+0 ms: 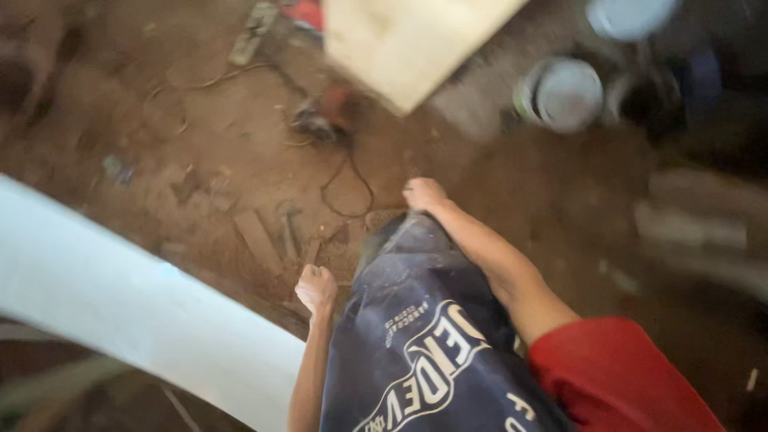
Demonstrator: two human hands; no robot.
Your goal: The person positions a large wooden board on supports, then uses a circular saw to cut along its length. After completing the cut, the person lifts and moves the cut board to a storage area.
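Both hands are on the dark blue sack (424, 336), which hangs down the middle of the view over brown dirt ground (200, 136). The left hand (317, 290) is balled tight at the sack's left edge, fingers curled in and no gap showing; it looks to be gripping the cloth there, though the blur hides the exact pinch. The right hand (424, 194) is closed too, a fist clamped on the sack's far top corner, with the bare forearm running back along the sack's right side to a red sleeve (616, 372).

Left of the sack, a broad white curved sheet (120, 296) sweeps across, close beside the left forearm. Beyond the sack's top, a black cable (348, 188) loops over the dirt toward a power tool (324, 116). Farther beyond, a pale wooden board (412, 44) lies tilted. Beyond and right of the sack, well apart from it, sits a white bucket (564, 94).
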